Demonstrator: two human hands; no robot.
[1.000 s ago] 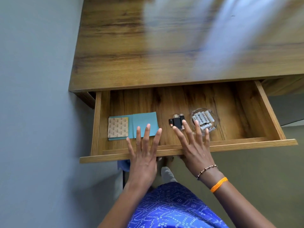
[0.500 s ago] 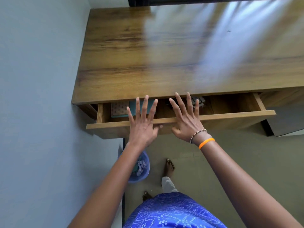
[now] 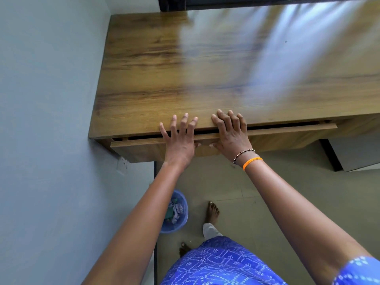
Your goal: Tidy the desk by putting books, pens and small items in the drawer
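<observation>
Wooden desk (image 3: 205, 79), grain finish, set against grey wall (image 3: 51, 99) at 9 o'clock; glare streaks across top toward 1 o'clock. Drawer (image 3: 287, 130), same wood, under front edge of desk, nearly closed, only a narrow dark gap showing between drawer front and desktop; contents hidden. Left hand (image 3: 180, 140), flat on drawer front, fingers straight and spread, tips reaching over desk edge toward 12 o'clock; grasping nothing. Right hand (image 3: 232, 136), just beside left at 3 o'clock, palm against drawer front, fingers bent over desk edge, thumb on drawer face; gripping nothing. Beaded bracelet (image 3: 243, 154) and orange band (image 3: 251, 162) on right wrist. Blue bin (image 3: 176, 212), on floor at 6 o'clock from left hand, beside wall, holding crumpled scraps. Bare foot (image 3: 212, 211) on tiled floor just right of bin. Wall socket (image 3: 122, 161) below desk corner at 8 o'clock. Blue patterned garment (image 3: 216, 264) at bottom edge.
</observation>
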